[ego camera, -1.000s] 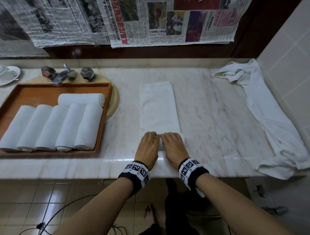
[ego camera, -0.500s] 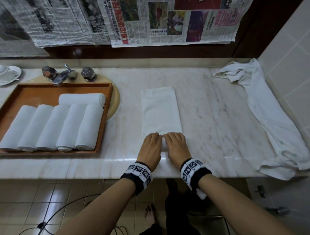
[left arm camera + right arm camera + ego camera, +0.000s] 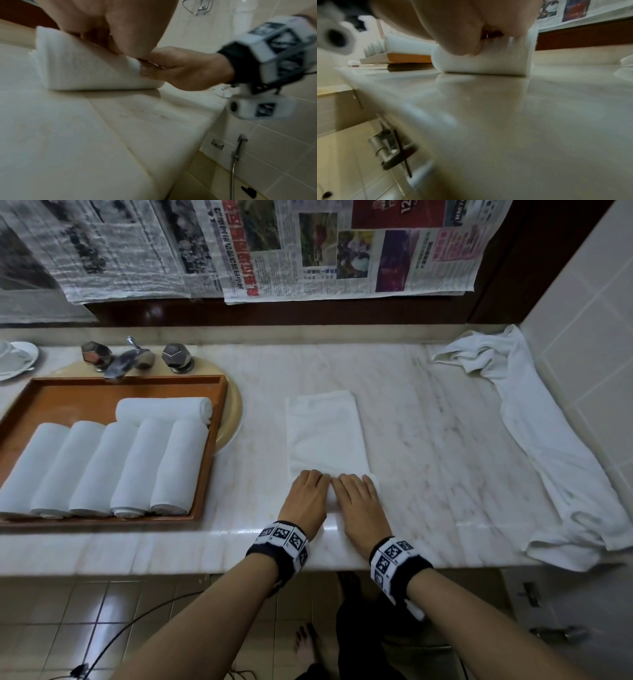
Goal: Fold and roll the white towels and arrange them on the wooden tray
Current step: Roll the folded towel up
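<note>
Head view: folded towel (image 3: 325,433) is mid-roll, gripped by curled fingers of left hand (image 3: 305,498) and right hand (image 3: 359,501); even forward rolling is needed next.

Both hands side by side, palms down, on the near rolled end of a folded towel (image 3: 325,433) mid-counter (image 3: 445,440): left hand (image 3: 305,498), right hand (image 3: 359,505), w/ fingers curled over the roll. Tray (image 3: 212,446) sits left of the towel, w/ six rolled towels (image 3: 113,467) inside. Loose towel (image 3: 548,446) lies well right of it.
</note>
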`<state>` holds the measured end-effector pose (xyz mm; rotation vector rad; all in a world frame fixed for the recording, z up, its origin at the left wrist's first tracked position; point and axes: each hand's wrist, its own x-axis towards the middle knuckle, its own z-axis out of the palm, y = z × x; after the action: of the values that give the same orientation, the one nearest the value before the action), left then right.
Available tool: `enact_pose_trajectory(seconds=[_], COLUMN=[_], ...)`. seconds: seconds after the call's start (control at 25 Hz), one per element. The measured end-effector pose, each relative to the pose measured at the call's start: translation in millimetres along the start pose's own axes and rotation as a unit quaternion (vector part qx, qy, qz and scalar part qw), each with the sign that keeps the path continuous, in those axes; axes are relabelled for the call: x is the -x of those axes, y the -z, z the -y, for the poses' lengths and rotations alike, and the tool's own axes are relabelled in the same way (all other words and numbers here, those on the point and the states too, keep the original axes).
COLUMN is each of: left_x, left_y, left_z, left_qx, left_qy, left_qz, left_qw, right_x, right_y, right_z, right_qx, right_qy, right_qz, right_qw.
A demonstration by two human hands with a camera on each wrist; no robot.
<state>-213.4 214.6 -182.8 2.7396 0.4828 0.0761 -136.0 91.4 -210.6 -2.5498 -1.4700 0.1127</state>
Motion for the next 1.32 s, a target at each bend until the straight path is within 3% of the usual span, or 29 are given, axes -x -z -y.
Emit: enact_pose_trajectory(seconds=[0.08, 0.16, 0.48, 0.64, 0.72, 0.88, 1.0, 1.12, 1.24, 1.32], left_x=[11.4, 25.6, 0.8, -7.1, 0.8, -1.7, -25.4, -49.6, -70.4, -75.8], left_y=[-6.3, -15.6, -11.5, -1.6, -7.4, -17.8, -12.8, -2.0, 8.7, 8.9], left_z=[-2.8, -3.9, 7.1, -7.2, -10.9, -3.8, 4.7, 9.8, 10.2, 8.7], left_qx=[0.004, -0.015, -0.047, -0.053, -0.043, -0.04, -0.033, -0.02, -0.018, -0.008], left_qy=[-0.016, -0.047, -0.043, 0.011, 0.004, 0.0, 0.008, 0.012, 0.023, 0.045], left_qz=[-0.067, -0.088, -0.04, -0.047, -0.067, -0.029, -0.006, 0.004, 0.025, 0.002], left_qw=[0.998, 0.995, 0.997, 0.997, 0.997, 0.999, 0.999, 1.0, 0.999, 0.999], right_x=[-15.5, -26.3, 3.6, -28.1, -44.0, -81.6, -86.3, -61.1, -65.1, -85.2], right_y=[9.3, 16.1, 1.2, 12.6, 21.1, 32.9, 30.2, 19.6, 16.6, 22.7], right_z=[-8.6, -12.8, -0.7, -8.6, -11.8, -15.8, -16.8, -15.1, -29.1, -36.8], right_qx=[-0.016, -0.029, 0.021, -0.016, -0.021, -0.012, -0.043, -0.019, -0.005, -0.026], right_qy=[0.018, 0.031, 0.018, 0.003, -0.002, -0.024, -0.039, -0.003, 0.021, 0.026], right_qz=[0.011, 0.031, 0.004, 0.025, 0.057, 0.101, 0.066, 0.015, 0.042, 0.053], right_qw=[1.0, 0.999, 1.0, 1.0, 0.998, 0.995, 0.996, 1.0, 0.999, 0.998])
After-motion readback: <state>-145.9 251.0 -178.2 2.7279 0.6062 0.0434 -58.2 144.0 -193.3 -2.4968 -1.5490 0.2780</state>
